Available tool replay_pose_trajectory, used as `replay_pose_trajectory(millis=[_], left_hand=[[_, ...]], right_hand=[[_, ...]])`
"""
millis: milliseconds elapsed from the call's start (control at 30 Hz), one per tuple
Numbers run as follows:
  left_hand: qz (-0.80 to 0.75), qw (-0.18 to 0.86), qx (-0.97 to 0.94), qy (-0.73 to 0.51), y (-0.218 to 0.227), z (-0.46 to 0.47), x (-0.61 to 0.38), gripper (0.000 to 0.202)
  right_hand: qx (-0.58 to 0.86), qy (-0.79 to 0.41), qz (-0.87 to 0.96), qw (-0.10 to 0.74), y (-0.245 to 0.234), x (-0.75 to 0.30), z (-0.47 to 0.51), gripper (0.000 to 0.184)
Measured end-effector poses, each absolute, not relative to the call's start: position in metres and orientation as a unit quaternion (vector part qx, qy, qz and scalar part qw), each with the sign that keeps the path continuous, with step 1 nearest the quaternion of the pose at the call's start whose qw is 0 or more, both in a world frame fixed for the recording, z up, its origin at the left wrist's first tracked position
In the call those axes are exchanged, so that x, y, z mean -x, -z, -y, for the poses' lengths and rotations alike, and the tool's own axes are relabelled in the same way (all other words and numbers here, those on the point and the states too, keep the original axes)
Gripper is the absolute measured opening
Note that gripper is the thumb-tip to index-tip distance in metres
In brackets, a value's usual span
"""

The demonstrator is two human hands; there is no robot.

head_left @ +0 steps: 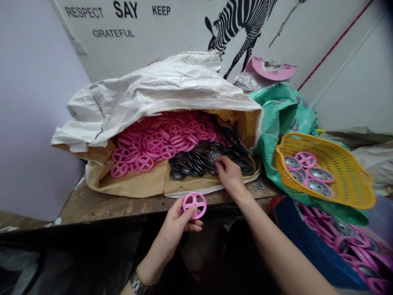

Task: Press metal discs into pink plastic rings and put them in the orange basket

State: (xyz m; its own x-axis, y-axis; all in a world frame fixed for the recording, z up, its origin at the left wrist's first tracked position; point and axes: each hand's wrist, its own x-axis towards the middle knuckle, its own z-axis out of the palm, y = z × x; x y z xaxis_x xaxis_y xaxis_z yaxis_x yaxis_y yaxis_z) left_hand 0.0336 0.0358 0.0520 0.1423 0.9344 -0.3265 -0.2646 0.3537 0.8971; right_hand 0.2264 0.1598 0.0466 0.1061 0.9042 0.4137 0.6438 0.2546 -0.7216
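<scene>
My left hand (179,221) holds a pink spoked wheel (194,204) by its rim, just in front of the table edge. My right hand (229,174) reaches into the open sack (159,90), its fingers curled down onto the pile of dark metal discs (202,160). Whether it grips a disc is hidden under the fingers. A heap of pink wheels (159,139) fills the left and back of the sack.
A yellow basket (344,184) at the right holds assembled pink-and-metal wheels. A green bag (282,110) lies beside it. More assembled wheels fill a blue bin (353,246) below. The worn wooden table (107,203) stands against a wall.
</scene>
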Motion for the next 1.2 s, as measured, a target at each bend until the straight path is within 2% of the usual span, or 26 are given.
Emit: replay_pose_trajectory(millis=[233,400,500,700,867,933,1033,1200], left_hand=[[-0.465,0.690,-0.326,-0.450,-0.053,-0.036,-0.035,0.054],[-0.456,0.693,-0.326,-0.452,-0.050,-0.037,-0.038,0.051],[-0.447,0.699,-0.333,-0.448,-0.049,-0.036,-0.040,0.052],[-0.436,0.695,-0.372,-0.435,-0.043,-0.034,-0.045,0.046],[-0.456,0.672,-0.401,-0.424,-0.041,-0.030,-0.046,0.042],[-0.458,0.658,-0.419,-0.426,-0.041,-0.029,-0.045,0.038],[-0.446,0.654,-0.448,-0.416,-0.044,-0.027,-0.044,0.033],[-0.425,0.639,-0.518,-0.377,-0.049,-0.024,-0.043,0.026]], right_hand=[[0.567,-0.281,0.565,0.530,-0.055,-0.238,-0.136,0.025],[0.536,-0.439,0.506,0.514,-0.064,-0.238,-0.097,0.038],[0.515,-0.505,0.500,0.479,-0.063,-0.233,-0.074,0.040],[0.506,-0.505,0.530,0.455,-0.051,-0.217,-0.048,0.026],[0.539,-0.403,0.586,0.451,-0.041,-0.210,-0.042,0.014],[0.545,-0.385,0.589,0.456,-0.041,-0.211,-0.040,0.018],[0.505,-0.448,0.579,0.456,-0.045,-0.213,-0.035,0.027],[0.464,-0.518,0.563,0.446,-0.048,-0.216,-0.027,0.017]])
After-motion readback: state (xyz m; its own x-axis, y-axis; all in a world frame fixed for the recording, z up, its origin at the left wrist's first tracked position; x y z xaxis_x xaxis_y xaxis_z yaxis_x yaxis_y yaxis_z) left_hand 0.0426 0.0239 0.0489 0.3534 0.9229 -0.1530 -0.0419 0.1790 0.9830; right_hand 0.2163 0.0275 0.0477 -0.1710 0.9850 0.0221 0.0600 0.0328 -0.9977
